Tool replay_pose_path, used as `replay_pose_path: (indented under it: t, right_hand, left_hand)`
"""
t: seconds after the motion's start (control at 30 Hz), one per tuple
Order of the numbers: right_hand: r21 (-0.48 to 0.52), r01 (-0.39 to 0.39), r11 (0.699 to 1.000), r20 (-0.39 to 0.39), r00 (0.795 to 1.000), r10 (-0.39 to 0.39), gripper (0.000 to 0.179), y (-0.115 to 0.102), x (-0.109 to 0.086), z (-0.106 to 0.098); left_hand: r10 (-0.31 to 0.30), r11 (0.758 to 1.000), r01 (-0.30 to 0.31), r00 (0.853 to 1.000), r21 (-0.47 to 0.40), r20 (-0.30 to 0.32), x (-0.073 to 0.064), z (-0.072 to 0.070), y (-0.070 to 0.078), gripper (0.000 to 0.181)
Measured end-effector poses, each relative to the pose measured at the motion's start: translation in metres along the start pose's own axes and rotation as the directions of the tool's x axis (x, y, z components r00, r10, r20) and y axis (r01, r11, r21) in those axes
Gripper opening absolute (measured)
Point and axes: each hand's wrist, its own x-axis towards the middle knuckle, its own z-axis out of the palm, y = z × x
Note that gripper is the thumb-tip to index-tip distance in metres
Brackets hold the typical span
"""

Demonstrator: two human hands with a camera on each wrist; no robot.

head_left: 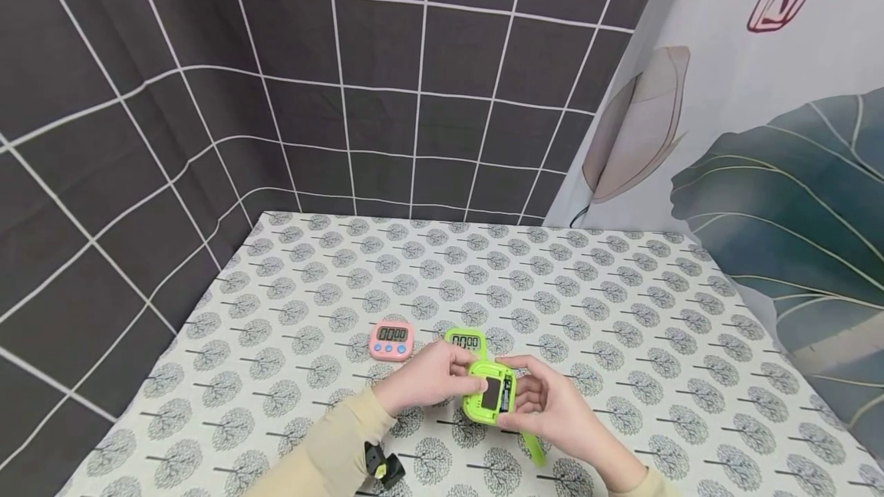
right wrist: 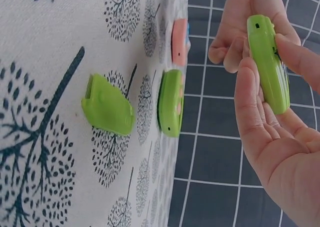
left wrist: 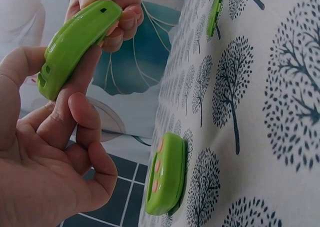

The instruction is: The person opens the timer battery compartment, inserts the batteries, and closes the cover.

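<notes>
Both hands hold a green digital timer (head_left: 476,405), its back turned up and the battery compartment uncovered, with a dark battery (head_left: 507,393) along its right side. My left hand (head_left: 431,376) pinches its left edge, the thumb lying over the back. On the opposite edge, my right hand (head_left: 555,410) grips it between thumb and fingers. In the left wrist view the timer (left wrist: 75,47) is seen edge-on, raised above the table. A loose green battery cover (right wrist: 107,107) lies on the cloth below the hands.
Just beyond the hands a second green timer (head_left: 464,339) lies face up, partly hidden by the held one. Left of it is a pink timer (head_left: 391,340) with blue buttons. The tree-print tablecloth (head_left: 331,267) reaches back to a dark checked curtain (head_left: 380,121).
</notes>
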Motion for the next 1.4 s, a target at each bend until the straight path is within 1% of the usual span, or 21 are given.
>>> replay_pose_path:
  t: [0.07,0.27,0.43,0.53,0.6,0.63,0.67,0.73,0.77,0.8,0.87,0.93,1.0,1.03,1.07,1.13,1.17,1.2,1.33,1.4]
  right_hand:
    - [0.004,-0.001,1.000,0.000,1.000,0.001,0.067,0.000,0.000,0.000]
    - [0.021,-0.042,0.999,-0.009,0.999,0.042,0.062,0.000,0.000,0.000]
    - [-0.003,-0.001,1.000,-0.006,1.000,0.001,0.064,0.000,-0.001,-0.001]
    - [-0.057,-0.002,0.998,-0.024,1.000,0.000,0.068,-0.001,-0.001,0.000]
    - [-0.130,-0.023,0.991,-0.052,0.998,0.016,0.069,-0.003,-0.002,0.000]
    - [-0.179,-0.048,0.983,-0.074,0.997,0.035,0.068,-0.004,-0.002,0.001]
    - [-0.235,-0.074,0.969,-0.100,0.994,0.052,0.067,-0.005,-0.003,0.002]
    - [-0.339,-0.141,0.930,-0.156,0.983,0.092,0.063,-0.006,-0.005,0.003]
    - [-0.383,-0.174,0.907,-0.181,0.977,0.111,0.062,-0.006,-0.006,0.003]
    - [-0.438,-0.211,0.874,-0.210,0.969,0.128,0.061,-0.005,-0.008,0.004]
    - [-0.550,-0.274,0.788,-0.258,0.954,0.152,0.063,-0.003,-0.012,0.006]
    - [-0.640,-0.322,0.698,-0.282,0.943,0.177,0.066,0.000,-0.015,0.008]
    - [-0.718,-0.342,0.606,-0.289,0.939,0.188,0.069,0.005,-0.019,0.011]
    - [-0.747,-0.341,0.571,-0.283,0.940,0.192,0.073,0.007,-0.021,0.012]
    - [-0.764,-0.337,0.550,-0.276,0.942,0.192,0.075,0.010,-0.022,0.013]
    - [-0.781,-0.331,0.530,-0.262,0.943,0.204,0.078,0.014,-0.024,0.016]
    - [-0.793,-0.321,0.518,-0.254,0.947,0.198,0.081,0.016,-0.024,0.017]
    - [-0.797,-0.316,0.514,-0.247,0.948,0.200,0.082,0.017,-0.024,0.018]
    - [-0.787,-0.314,0.531,-0.217,0.947,0.238,0.080,0.019,-0.023,0.020]
    - [-0.776,-0.312,0.548,-0.201,0.946,0.253,0.073,0.017,-0.022,0.020]
  left_hand:
    - [0.002,1.000,-0.002,1.000,0.004,0.001,0.000,0.000,0.000,0.007]
    - [0.007,1.000,-0.007,1.000,0.023,0.002,0.001,0.000,0.000,0.008]
    - [0.002,1.000,-0.002,1.000,0.029,-0.003,0.001,-0.001,0.001,0.011]
    - [0.003,1.000,-0.003,1.000,0.027,-0.004,0.001,-0.002,0.001,0.015]
    - [-0.003,1.000,0.003,1.000,0.014,-0.011,0.000,-0.002,0.001,0.016]
    - [-0.007,1.000,0.007,1.000,0.003,-0.014,0.000,-0.003,0.001,0.016]
    - [-0.013,1.000,0.013,1.000,-0.005,-0.019,0.000,-0.003,0.001,0.018]
    - [-0.027,0.999,0.027,0.999,-0.022,-0.025,-0.001,-0.004,0.002,0.019]
    - [-0.033,0.999,0.032,0.999,-0.034,-0.029,-0.001,-0.004,0.001,0.019]
    - [-0.035,0.999,0.034,0.999,-0.038,-0.032,-0.001,-0.005,0.001,0.020]
    - [-0.037,0.999,0.035,0.999,-0.033,-0.039,-0.001,-0.006,0.000,0.020]
    - [-0.032,0.999,0.031,0.999,-0.031,-0.043,-0.002,-0.007,0.000,0.020]
    - [-0.028,0.999,0.027,0.999,-0.030,-0.046,-0.001,-0.007,0.000,0.019]
    - [-0.027,0.999,0.025,0.999,-0.031,-0.043,-0.001,-0.007,0.000,0.018]
    - [-0.027,0.999,0.026,0.999,-0.032,-0.041,-0.002,-0.007,0.000,0.018]
    - [-0.028,0.999,0.027,0.999,-0.030,-0.038,-0.002,-0.007,0.001,0.017]
    - [-0.030,0.999,0.029,0.999,-0.030,-0.037,-0.002,-0.007,0.001,0.017]
    - [-0.030,0.999,0.029,0.999,-0.030,-0.035,-0.002,-0.007,0.001,0.017]
    - [-0.028,0.999,0.027,0.999,-0.027,-0.037,-0.002,-0.006,0.002,0.017]
    - [-0.026,0.999,0.025,0.999,-0.025,-0.039,-0.002,-0.006,0.003,0.017]
